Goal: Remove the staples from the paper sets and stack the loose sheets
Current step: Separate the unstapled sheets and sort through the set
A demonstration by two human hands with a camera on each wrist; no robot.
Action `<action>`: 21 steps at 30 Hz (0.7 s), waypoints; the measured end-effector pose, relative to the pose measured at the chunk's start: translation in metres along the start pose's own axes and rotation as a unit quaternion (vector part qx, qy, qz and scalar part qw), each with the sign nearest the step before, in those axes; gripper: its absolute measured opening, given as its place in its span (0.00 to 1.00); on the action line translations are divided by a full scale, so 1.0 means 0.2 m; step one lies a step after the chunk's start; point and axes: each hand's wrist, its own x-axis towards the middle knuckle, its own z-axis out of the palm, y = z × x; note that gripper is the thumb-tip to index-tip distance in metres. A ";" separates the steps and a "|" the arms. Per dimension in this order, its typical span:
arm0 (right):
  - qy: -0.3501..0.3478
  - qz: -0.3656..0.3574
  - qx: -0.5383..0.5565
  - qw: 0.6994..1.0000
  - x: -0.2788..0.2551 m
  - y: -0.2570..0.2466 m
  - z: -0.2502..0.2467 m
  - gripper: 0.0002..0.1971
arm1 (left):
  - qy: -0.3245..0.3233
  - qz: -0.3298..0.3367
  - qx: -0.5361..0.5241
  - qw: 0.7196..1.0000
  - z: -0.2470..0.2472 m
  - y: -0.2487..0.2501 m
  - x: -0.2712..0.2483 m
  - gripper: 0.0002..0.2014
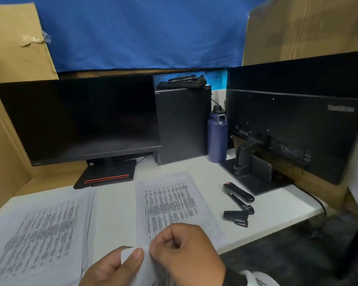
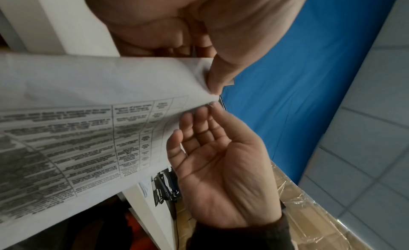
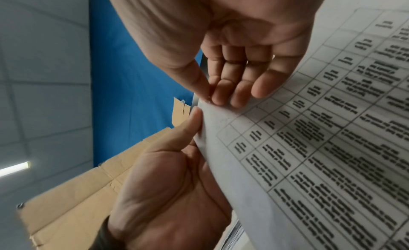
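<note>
A stapled paper set with printed tables is held up at the near edge of the desk. My left hand pinches its corner, with the thumb on top of the sheet. My right hand meets the same corner, where its thumb and forefinger pinch the tip of the top sheet. No staple is clear in any view. One printed pile lies flat in the middle of the white desk. A second printed pile lies at the left.
A black stapler and a smaller black tool lie right of the middle pile. Behind stand a monitor, a black computer case, a blue bottle and the back of a second monitor. Cardboard lines both sides.
</note>
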 end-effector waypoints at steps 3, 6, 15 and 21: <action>-0.016 0.021 0.020 0.999 0.00 0.00 -0.01 0.07 | -0.017 0.003 0.015 1.000 -0.03 -0.07 0.04 0.11; -0.027 0.038 0.031 0.998 0.00 0.01 0.00 0.05 | 0.007 -0.012 0.036 0.999 -0.05 -0.14 0.06 0.07; -0.095 0.118 0.159 0.976 -0.03 0.01 0.00 0.12 | 0.002 0.003 0.004 1.000 -0.02 -0.14 0.04 0.11; -0.043 0.079 0.199 0.976 -0.04 0.04 0.06 0.02 | -0.033 0.035 -0.007 0.999 -0.02 -0.18 0.04 0.20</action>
